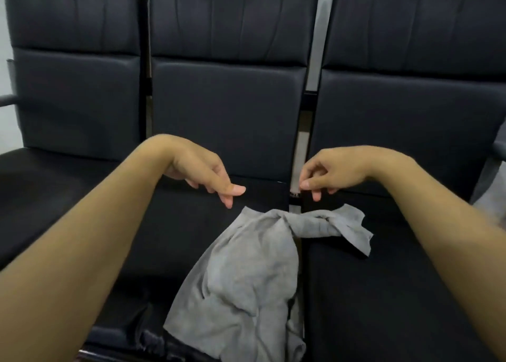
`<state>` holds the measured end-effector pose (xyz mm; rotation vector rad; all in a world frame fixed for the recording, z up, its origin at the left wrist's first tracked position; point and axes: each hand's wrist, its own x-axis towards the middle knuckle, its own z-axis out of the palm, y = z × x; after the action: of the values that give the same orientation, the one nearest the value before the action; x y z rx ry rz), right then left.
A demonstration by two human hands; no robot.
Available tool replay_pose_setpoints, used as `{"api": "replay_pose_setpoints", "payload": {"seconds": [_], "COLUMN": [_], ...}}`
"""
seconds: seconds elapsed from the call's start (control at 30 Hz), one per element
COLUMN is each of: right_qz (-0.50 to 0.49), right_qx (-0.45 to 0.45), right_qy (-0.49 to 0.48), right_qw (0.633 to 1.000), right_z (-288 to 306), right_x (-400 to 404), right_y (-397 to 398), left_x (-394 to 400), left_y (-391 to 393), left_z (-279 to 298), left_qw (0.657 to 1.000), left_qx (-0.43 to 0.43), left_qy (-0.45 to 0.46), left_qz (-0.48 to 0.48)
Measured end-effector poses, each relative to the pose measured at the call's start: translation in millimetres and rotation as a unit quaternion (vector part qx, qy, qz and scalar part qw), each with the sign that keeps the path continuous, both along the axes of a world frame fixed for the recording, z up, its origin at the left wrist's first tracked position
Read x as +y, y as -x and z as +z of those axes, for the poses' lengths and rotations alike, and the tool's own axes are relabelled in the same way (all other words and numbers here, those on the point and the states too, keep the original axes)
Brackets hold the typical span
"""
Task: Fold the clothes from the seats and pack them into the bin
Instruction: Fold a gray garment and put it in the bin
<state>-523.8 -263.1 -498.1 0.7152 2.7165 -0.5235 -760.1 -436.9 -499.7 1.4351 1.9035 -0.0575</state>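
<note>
A crumpled grey garment (pixel 246 274) lies across the gap between the middle seat (pixel 191 224) and the right seat (pixel 383 279), its lower part hanging over the front edge. My left hand (pixel 202 172) hovers just above the garment's upper left corner, fingers loosely curled and pointing down, holding nothing. My right hand (pixel 325 172) hovers above the garment's upper right part in the same loose pose, also without anything in it. Neither hand touches the cloth. No bin is in view.
Three black padded seats stand in a row with tall backrests (pixel 230 101). A dark garment (pixel 153 339) shows at the bottom under the grey one. Another grey cloth (pixel 490 200) is blurred at the right edge. An armrest (pixel 8 99) sticks out at the far left.
</note>
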Motion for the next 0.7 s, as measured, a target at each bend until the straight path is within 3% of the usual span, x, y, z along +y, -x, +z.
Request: {"api": "replay_pose_setpoints", "payload": {"seconds": [0.27,0.4,0.53,0.63,0.7], "right_qz": [-0.141,-0.164,-0.119,-0.099,-0.086], "right_qx": [-0.234,-0.252,-0.214,-0.064,0.061], "right_qy": [-0.03,0.014,-0.028,-0.009,0.054], "right_qw": [0.962,0.954,0.969,0.993,0.993], "right_z": [-75,-93,-95,-79,-57], "right_x": [71,73,78,82,75], "right_y": [-30,-38,-39,-42,-43], "left_x": [51,83,108,119,122], "left_y": [-23,-59,-85,-88,-89], "left_z": [-72,-98,-123,-130,-124], "left_qw": [0.993,0.987,0.974,0.962,0.942], "left_qx": [0.003,-0.001,0.018,0.013,-0.024], "left_qy": [-0.12,-0.146,-0.196,-0.252,-0.318], "left_qz": [-0.003,-0.071,-0.109,-0.103,-0.107]}}
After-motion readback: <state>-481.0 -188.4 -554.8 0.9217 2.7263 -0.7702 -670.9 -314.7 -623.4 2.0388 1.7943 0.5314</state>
